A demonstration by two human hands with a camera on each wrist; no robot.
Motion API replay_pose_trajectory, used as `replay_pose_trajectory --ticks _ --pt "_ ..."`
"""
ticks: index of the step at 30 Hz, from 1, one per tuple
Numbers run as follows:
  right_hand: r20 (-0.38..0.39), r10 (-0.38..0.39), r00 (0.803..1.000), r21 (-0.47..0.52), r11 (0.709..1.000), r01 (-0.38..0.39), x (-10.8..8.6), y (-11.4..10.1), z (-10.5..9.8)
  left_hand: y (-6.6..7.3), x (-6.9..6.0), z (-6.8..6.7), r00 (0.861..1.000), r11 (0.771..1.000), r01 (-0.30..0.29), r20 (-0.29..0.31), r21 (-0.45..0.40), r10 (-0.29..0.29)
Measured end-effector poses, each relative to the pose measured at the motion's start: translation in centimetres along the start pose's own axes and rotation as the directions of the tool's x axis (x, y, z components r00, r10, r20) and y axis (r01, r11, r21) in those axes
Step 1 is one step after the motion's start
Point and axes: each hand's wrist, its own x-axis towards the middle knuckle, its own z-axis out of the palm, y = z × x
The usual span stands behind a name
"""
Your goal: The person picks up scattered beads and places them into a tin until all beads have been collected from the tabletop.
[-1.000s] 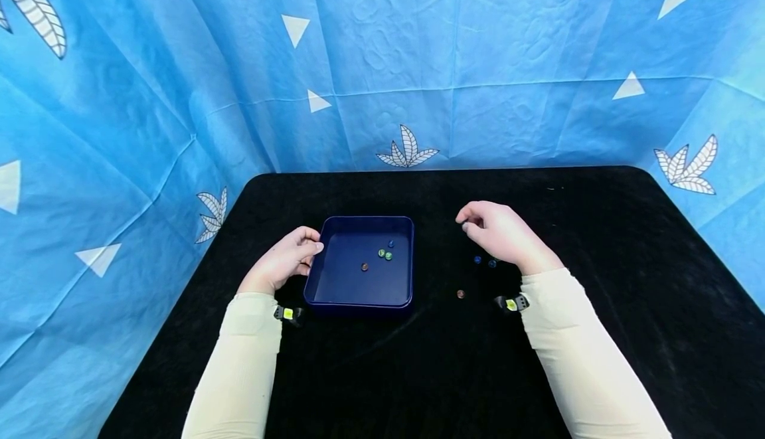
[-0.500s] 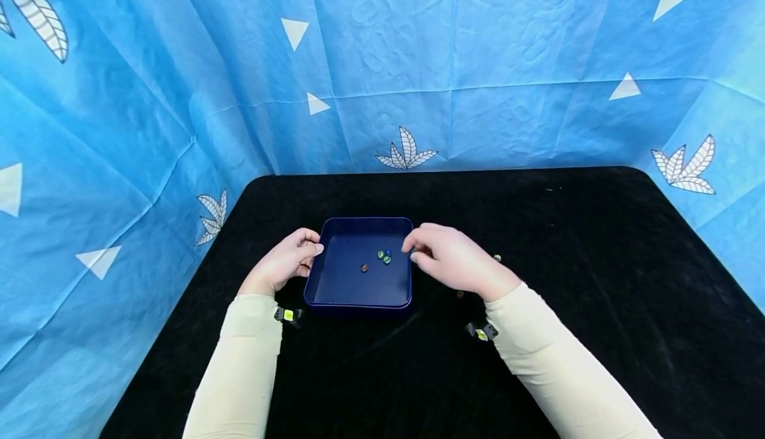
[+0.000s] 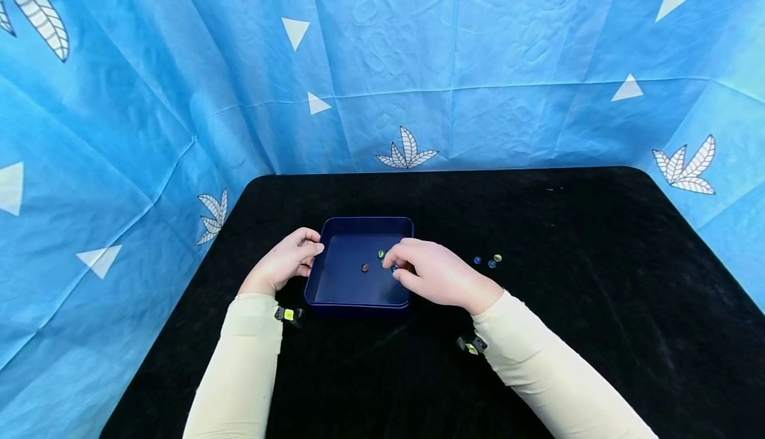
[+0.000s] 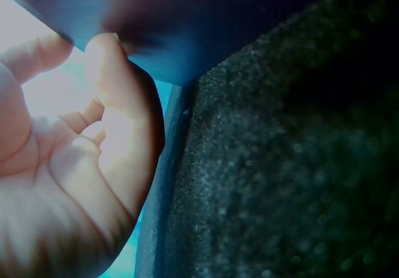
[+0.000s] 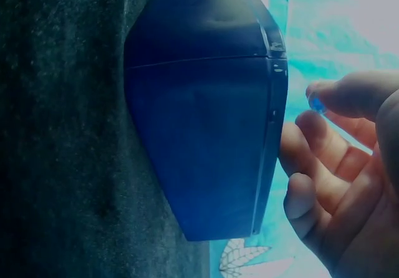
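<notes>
My left hand (image 3: 281,261) grips the left wall of the dark blue square tray (image 3: 358,305), thumb at the rim; the left wrist view shows the thumb (image 4: 121,103) against the tray side (image 4: 181,22). My right hand (image 3: 442,273) is over the tray's right side, fingers bent. In the right wrist view this hand (image 5: 349,172) holds a small blue marble (image 5: 317,105) at the thumb tip, above rim height. A green marble (image 3: 381,254) and a brown marble (image 3: 364,267) lie in the tray; my right fingers partly cover others.
Two blue marbles (image 3: 477,260) (image 3: 492,264) and a green one (image 3: 498,258) lie on the black tabletop (image 3: 574,333), right of the tray. A blue patterned curtain (image 3: 508,40) hangs behind the table's far edge.
My right hand has moved left from the tabletop to over the tray, uncovering the green marble on the table and covering a brown one. Marbles inside the tray have shifted. My left hand stays.
</notes>
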Motion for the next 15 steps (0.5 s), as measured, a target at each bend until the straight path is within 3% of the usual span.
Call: replay_pose_trajectory --ticks 10,15 --pt "0.0 0.051 0.999 0.025 0.998 -0.051 -0.1 0.3 -0.6 -0.1 0.2 -0.2 1.0 1.0 0.011 0.021 -0.02 -0.011" --pt "-0.009 0.059 0.998 0.017 0.998 -0.059 -0.2 0.7 -0.9 1.3 -0.9 0.2 0.999 1.0 0.008 0.036 -0.024 -0.007"
